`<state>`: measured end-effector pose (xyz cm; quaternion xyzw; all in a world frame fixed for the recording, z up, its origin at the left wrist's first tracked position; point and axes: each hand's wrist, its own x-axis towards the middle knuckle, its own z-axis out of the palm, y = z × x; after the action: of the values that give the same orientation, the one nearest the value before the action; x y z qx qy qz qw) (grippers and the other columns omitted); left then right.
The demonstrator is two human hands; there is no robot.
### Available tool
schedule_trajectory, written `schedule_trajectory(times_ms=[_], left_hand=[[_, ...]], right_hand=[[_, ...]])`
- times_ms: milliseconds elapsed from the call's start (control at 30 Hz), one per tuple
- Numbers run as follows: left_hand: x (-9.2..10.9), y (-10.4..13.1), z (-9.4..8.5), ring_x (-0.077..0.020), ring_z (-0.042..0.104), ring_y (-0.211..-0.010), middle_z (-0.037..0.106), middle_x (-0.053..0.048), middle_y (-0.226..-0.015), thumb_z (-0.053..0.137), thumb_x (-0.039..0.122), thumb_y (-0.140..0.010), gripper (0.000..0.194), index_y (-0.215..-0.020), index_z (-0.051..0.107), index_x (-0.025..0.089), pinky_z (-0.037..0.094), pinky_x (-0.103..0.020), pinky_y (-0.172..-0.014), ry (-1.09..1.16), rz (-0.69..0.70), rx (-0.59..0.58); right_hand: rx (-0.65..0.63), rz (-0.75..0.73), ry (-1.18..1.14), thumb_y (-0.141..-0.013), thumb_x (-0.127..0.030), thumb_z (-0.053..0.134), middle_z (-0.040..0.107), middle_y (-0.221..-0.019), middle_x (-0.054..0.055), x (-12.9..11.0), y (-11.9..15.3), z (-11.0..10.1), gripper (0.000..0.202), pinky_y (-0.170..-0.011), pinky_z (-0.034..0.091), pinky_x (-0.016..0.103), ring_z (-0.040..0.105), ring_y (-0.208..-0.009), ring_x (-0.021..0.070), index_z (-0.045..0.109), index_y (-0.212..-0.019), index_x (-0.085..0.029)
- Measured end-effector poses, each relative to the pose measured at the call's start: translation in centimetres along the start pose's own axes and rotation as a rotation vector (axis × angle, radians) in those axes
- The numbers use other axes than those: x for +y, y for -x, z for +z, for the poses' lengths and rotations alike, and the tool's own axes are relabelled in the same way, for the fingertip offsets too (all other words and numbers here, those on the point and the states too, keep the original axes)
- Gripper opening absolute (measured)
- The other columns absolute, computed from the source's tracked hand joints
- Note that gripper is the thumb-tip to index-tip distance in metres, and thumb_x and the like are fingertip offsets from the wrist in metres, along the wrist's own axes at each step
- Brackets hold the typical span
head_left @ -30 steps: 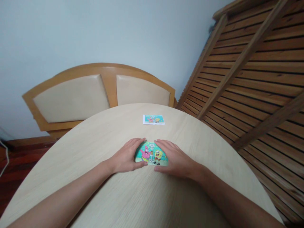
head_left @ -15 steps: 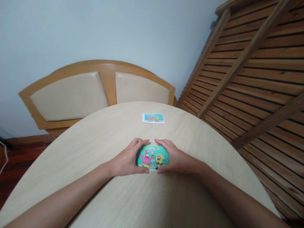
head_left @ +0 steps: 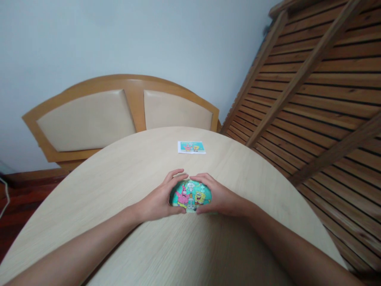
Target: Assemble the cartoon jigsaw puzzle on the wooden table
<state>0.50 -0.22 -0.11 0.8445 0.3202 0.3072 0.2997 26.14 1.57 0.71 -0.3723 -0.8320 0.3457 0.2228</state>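
Note:
A green cartoon jigsaw puzzle (head_left: 191, 195) lies on the table between my hands. It shows a pink starfish, a pale tall figure and a yellow sponge; its outer sides are covered by my palms. My left hand (head_left: 162, 198) curves around the left side, with the thumb at the near edge and fingers at the far edge. On the opposite side my right hand (head_left: 222, 198) grips in the same way, its thumb over the near right part. The fingertips of the two hands almost meet at the far edge.
A small card (head_left: 192, 147) with a similar cartoon picture lies farther back on the round wooden table (head_left: 125, 174). Behind the table stands a bench-like backrest (head_left: 89, 115) with cream panels. A slatted wooden frame (head_left: 312, 91) leans at the right.
The fingers of both hands have shifted slightly at the far edge, my left index finger lifting a little. My right hand has moved slightly left. The card stays in place.

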Motion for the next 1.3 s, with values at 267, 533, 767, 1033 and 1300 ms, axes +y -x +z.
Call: schedule_trajectory(times_ms=[267,533,767,1033,1300], left_hand=[[-0.2,-0.1,0.2,-0.0315,0.026,-0.149,0.027,-0.013,-0.158,0.074,0.021,-0.081,0.074,-0.146,0.039,0.028,0.028,-0.055,-0.122,0.030,-0.029,0.058],[-0.5,-0.4,0.4,-0.0266,0.058,-0.122,0.057,-0.012,-0.137,0.065,0.023,-0.086,0.051,-0.135,0.052,0.023,0.052,-0.044,-0.100,0.178,-0.190,0.158],[0.2,-0.6,0.6,-0.0234,0.065,-0.108,0.065,-0.012,-0.125,0.061,0.030,-0.092,0.044,-0.133,0.054,0.017,0.057,-0.038,-0.090,0.315,-0.222,0.138],[0.3,-0.6,0.4,-0.0235,0.055,-0.128,0.060,-0.013,-0.136,0.053,0.027,-0.099,0.035,-0.133,0.055,0.018,0.044,-0.042,-0.111,0.208,-0.053,0.187],[1.0,-0.7,0.6,-0.0245,0.055,-0.131,0.057,-0.015,-0.142,0.050,0.032,-0.101,0.042,-0.141,0.049,0.017,0.046,-0.040,-0.109,0.353,-0.097,0.126]], right_hand=[[0.188,-0.011,-0.183,-0.077,-0.018,0.068,0.065,-0.123,0.009,-0.4,-0.8,0.0,0.035,-0.107,0.045,0.042,0.060,-0.119,0.0248,0.068,-0.113,-0.021],[0.232,0.107,-0.565,-0.075,-0.033,0.076,0.070,-0.116,0.010,-0.8,-1.0,0.6,0.038,-0.091,0.056,0.040,0.067,-0.106,0.0243,0.066,-0.109,-0.020],[0.299,0.027,-0.726,-0.079,-0.038,0.078,0.072,-0.111,0.008,-0.3,-1.3,0.9,0.034,-0.088,0.056,0.036,0.068,-0.102,0.0211,0.067,-0.107,-0.021],[0.226,-0.036,-0.330,-0.087,-0.034,0.068,0.063,-0.133,0.011,-0.8,-0.8,2.0,0.046,-0.110,0.044,0.045,0.058,-0.125,0.0257,0.059,-0.131,-0.022],[0.190,-0.012,-0.044,-0.079,-0.029,0.079,0.064,-0.129,0.013,-0.9,-0.6,3.1,0.088,-0.108,0.042,0.046,0.059,-0.122,0.0278,0.034,-0.153,-0.017]])
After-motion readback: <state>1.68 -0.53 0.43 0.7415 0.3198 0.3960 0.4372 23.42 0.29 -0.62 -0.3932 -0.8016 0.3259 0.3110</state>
